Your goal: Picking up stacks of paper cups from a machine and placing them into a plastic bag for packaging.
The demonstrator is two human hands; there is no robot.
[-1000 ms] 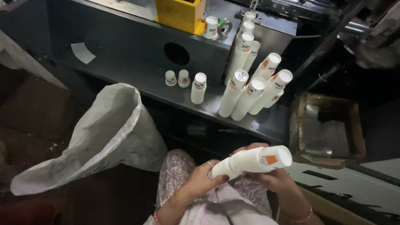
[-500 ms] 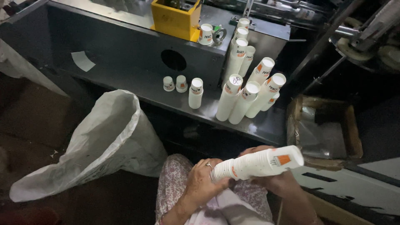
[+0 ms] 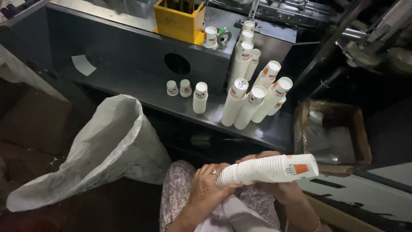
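Note:
A long nested stack of white paper cups (image 3: 268, 170) with an orange mark on the end cup lies almost level over my lap. My left hand (image 3: 208, 185) grips its narrow left end. Under the middle of the stack, my right hand (image 3: 274, 189) cradles it from below and is partly hidden by it. Both hands are wrapped around the stack.
Several tall cup stacks (image 3: 253, 96) lean on a dark metal shelf (image 3: 141, 92), with short cup stacks (image 3: 200, 97) beside them. A yellow box (image 3: 178, 19) sits on the machine top. A white woven sack (image 3: 107, 146) stands open at left; a cardboard box (image 3: 332, 131) at right.
The cup stack has tipped a little closer to level and shifted slightly right. The view has dipped, so the shelf sits higher in frame.

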